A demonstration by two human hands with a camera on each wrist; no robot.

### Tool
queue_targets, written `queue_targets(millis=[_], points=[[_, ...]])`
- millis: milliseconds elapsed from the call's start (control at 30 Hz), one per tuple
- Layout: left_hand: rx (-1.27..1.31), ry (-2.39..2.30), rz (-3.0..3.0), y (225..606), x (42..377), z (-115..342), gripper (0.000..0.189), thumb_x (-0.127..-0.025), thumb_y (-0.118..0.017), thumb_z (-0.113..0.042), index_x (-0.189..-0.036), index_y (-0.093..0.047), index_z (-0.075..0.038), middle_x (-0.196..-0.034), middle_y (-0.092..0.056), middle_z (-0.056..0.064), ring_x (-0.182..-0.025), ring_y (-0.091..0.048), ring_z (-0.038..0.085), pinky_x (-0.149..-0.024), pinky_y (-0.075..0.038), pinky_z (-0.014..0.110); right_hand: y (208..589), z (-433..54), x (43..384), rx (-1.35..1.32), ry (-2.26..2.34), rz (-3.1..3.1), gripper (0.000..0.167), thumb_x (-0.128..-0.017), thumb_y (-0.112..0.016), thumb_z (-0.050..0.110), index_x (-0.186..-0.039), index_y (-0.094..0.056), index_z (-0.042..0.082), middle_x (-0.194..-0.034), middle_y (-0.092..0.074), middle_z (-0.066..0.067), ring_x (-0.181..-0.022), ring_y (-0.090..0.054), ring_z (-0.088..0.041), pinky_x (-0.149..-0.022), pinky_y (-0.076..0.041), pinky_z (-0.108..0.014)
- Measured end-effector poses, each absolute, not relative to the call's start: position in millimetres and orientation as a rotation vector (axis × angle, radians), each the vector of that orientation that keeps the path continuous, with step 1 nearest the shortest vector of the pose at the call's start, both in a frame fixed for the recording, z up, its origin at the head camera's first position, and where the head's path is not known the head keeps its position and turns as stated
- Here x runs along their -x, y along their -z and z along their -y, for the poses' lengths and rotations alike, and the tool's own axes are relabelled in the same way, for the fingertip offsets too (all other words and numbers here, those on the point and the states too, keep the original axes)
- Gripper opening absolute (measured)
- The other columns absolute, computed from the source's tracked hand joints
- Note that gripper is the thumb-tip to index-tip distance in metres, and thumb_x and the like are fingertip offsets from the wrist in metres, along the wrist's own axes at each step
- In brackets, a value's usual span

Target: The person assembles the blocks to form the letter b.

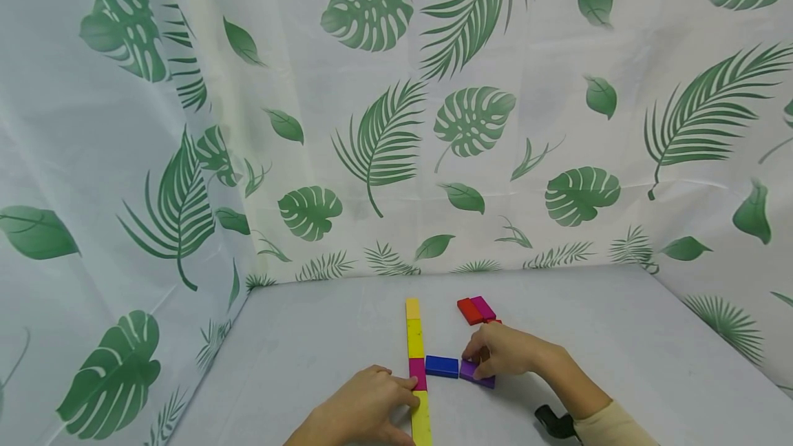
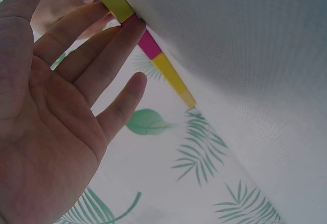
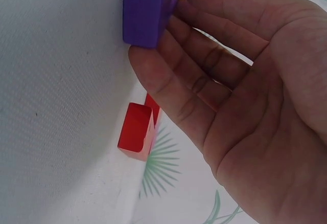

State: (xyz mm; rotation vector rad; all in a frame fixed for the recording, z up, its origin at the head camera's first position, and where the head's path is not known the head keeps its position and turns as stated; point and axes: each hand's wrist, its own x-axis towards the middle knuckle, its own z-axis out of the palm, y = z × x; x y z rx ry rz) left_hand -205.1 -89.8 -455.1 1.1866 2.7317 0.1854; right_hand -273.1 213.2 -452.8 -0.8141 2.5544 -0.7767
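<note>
A straight row of flat blocks runs away from me on the white table: yellow blocks point(image 1: 415, 339) with a magenta block point(image 1: 418, 374) among them. My left hand point(image 1: 365, 408) lies along the row's left side, fingertips touching the magenta block and the nearer yellow block point(image 1: 421, 418); in the left wrist view its fingers are extended. To the right of the magenta block lies a blue block point(image 1: 442, 367), set crosswise. My right hand point(image 1: 511, 352) pinches a purple block point(image 3: 143, 14) between thumb and fingers, beside the blue one's right end and slightly angled.
Behind my right hand lie a red block point(image 1: 469, 311) and another magenta block point(image 1: 483, 308) side by side, with a further red block point(image 3: 135, 127) partly hidden. A black object point(image 1: 554, 423) shows by the right sleeve. Leaf-printed curtains point(image 1: 384, 239) border the table.
</note>
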Motion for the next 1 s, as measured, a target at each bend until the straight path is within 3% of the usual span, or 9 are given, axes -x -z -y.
queue_targets(millis=[1000], points=[[-1.135,-0.201,-2.727,454.7,205.4,88.3,0.051,-0.079,-0.08,-0.065,-0.122,-0.076,-0.039,-0.133,-0.068,-0.021,-0.113,-0.066,-0.002,-0.11,-0.052,0.041,450.5,-212.2,269.2,0.816,0.757,-2.585,0.024,-0.087,-0.084,0.02,-0.11,-0.081,0.015,-0.087,-0.067,0.011,-0.08,-0.06,-0.009,-0.072,-0.055,-0.023]])
